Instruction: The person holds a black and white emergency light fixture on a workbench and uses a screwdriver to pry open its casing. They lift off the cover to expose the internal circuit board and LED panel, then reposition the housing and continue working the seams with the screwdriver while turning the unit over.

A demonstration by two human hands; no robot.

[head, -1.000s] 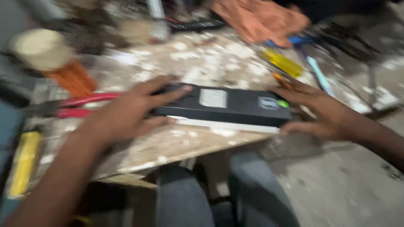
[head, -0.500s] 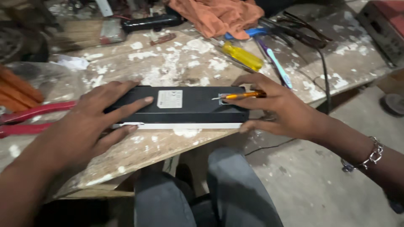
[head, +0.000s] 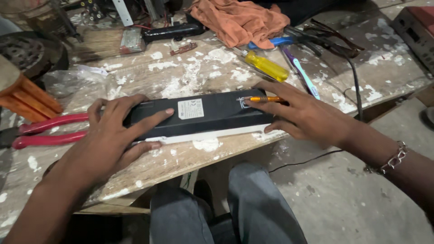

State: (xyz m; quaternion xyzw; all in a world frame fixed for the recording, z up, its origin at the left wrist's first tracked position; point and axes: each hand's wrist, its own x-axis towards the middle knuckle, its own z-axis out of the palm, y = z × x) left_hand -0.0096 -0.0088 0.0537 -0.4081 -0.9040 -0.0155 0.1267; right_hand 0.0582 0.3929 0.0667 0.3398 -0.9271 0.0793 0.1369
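A long, flat black device of smooth plastic, shaped like a slim rectangular box with a pale label near its middle and a white strip along its near edge, lies lengthwise near the front edge of a rough wooden workbench blotched with dried white paint. The left hand lies flat over the left end of the box, fingers spread and stretched out; the index finger reaches along the top toward the label and the thumb presses against the white strip. It pins the box rather than gripping it. The right hand rests at the right end, fingers loosely curled, and pinches a small screwdriver with an orange handle and a metal tip that lies across the top of the box, pointing left. The thumb touches the box's near right corner.

Just left of the box lie pliers with glossy red handles, partly under the left wrist. Behind the box are a yellow-handled screwdriver, a toothbrush with a purple and teal handle, a blue-handled tool and a crumpled orange cloth. A black cable runs down off the bench at right. A metal link bracelet circles the right wrist. Grey trousers show below the bench edge.
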